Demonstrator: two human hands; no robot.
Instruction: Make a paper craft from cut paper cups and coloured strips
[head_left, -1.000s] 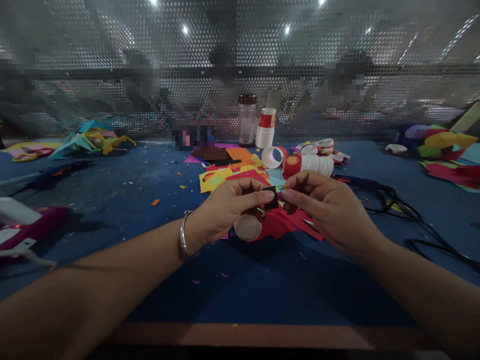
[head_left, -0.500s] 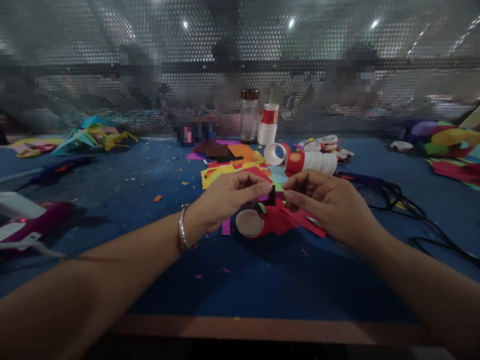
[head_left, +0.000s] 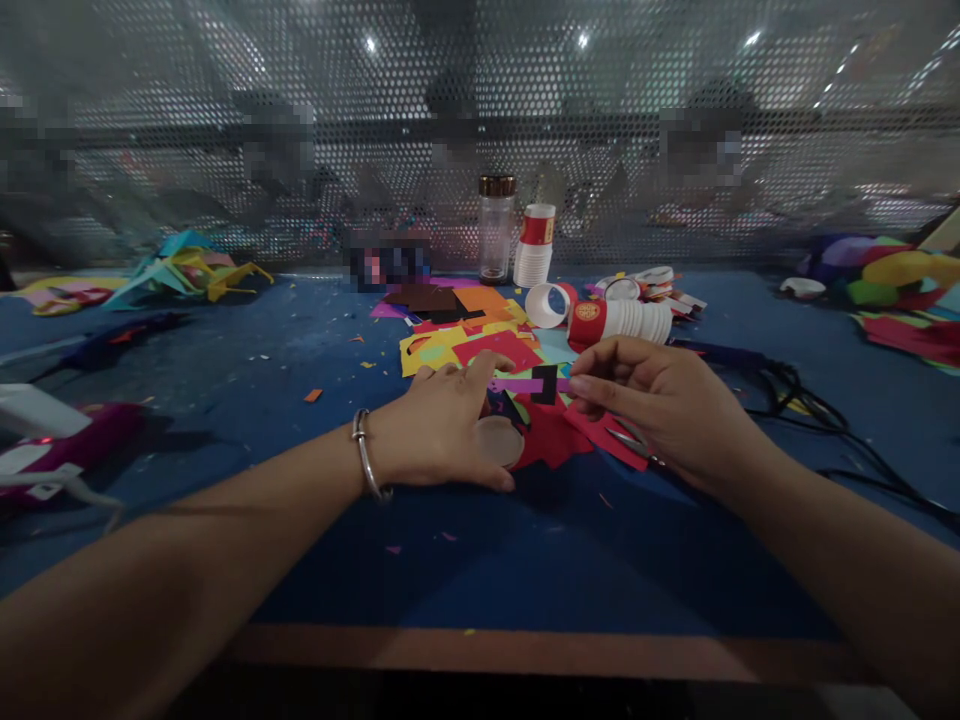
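My right hand (head_left: 649, 400) pinches the right end of a purple paper strip (head_left: 517, 385), with a black paper square (head_left: 544, 385) across it. The strip is level above the scraps. My left hand (head_left: 442, 425), a silver bangle (head_left: 364, 455) on its wrist, has thumb and forefinger spread wide around a pale round disc (head_left: 501, 440) that looks like a paper cup's base. Whether it touches the disc I cannot tell. Red paper (head_left: 555, 440) lies beside the disc. Scissors (head_left: 636, 442) lie below my right hand, partly hidden.
Coloured paper sheets (head_left: 435, 350) are heaped beyond my hands. Stacked paper cups (head_left: 622, 320) lie behind them, another stack (head_left: 534, 250) stands by a glass bottle (head_left: 495, 235). Black cable (head_left: 795, 400) loops at right. A purple-and-white device (head_left: 52, 455) is at left. Perforated metal (head_left: 375, 150) rises behind.
My left hand has let go of the black paper and moved down and open around the disc. My right hand stays nearly in place, the purple strip now showing.
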